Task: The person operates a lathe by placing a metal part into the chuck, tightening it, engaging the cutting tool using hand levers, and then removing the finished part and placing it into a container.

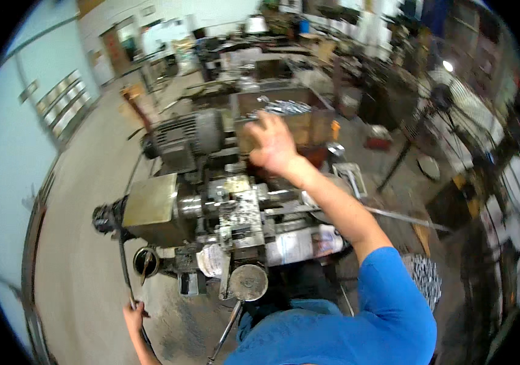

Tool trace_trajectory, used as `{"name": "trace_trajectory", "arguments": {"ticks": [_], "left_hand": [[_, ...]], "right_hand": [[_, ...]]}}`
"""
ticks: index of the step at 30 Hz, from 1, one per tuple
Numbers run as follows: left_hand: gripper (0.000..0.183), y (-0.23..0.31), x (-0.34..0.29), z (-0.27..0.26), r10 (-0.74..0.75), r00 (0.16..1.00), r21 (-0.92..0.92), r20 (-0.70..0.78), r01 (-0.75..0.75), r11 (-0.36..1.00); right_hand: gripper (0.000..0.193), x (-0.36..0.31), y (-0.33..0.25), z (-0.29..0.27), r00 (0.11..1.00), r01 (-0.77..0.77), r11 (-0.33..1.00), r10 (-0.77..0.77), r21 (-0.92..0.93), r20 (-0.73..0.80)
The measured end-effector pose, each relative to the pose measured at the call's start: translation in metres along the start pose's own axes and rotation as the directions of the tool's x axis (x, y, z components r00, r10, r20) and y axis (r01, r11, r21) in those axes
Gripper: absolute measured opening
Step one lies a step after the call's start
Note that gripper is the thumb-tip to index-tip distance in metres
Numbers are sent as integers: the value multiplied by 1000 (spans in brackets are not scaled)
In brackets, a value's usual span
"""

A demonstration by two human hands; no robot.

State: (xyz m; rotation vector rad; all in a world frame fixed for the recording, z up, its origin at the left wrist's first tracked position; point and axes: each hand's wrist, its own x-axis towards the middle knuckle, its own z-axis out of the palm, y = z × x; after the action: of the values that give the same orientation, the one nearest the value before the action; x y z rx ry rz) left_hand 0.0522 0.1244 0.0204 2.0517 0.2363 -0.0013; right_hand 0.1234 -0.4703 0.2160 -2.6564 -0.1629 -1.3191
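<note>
My right hand (272, 146) is stretched out over a small metal lathe (241, 207), its fingers apart and nothing seen in them. Just past it stands a rusty metal bin (317, 121) with a heap of small shiny metal parts (284, 107) inside; the hand covers part of the bin's near wall. Low on the left, my left hand (134, 316) is closed round a long dark lever (123, 267) that rises along the lathe's left end. The lathe carries a box-shaped headstock (150, 201), and a round metal handwheel (248, 282) sits at its front.
Behind the headstock is a ribbed electric motor (190, 134). A pot of dark liquid with a brush (146, 263) hangs at the front left. To the right are a tray with tools (349, 179), a thin stand (403, 149) and a pile of metal parts (424, 277).
</note>
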Motion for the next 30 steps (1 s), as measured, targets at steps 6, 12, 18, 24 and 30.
{"name": "trace_trajectory", "arguments": {"ticks": [6, 12, 18, 24, 30], "left_hand": [[26, 20, -9, -12, -336, 918, 74, 210, 327, 942], [26, 5, -18, 18, -375, 925, -11, 61, 376, 926], [27, 4, -2, 37, -383, 924, -24, 6, 383, 923], [29, -14, 10, 26, -391, 919, -78, -49, 387, 919], [25, -79, 37, -41, -392, 918, -346, 59, 388, 855]], "right_hand": [[43, -207, 0, -38, 919, -288, 893, 156, 347, 361], [42, -418, 41, -131, 519, -796, 587, 788, -150, 332], [29, -544, 102, -233, -150, -598, -53, 988, -800, 47], [36, -596, 149, -245, -292, -487, -25, 947, -873, 136], [28, -608, 183, -238, -214, -532, 134, 934, -836, 285]]}}
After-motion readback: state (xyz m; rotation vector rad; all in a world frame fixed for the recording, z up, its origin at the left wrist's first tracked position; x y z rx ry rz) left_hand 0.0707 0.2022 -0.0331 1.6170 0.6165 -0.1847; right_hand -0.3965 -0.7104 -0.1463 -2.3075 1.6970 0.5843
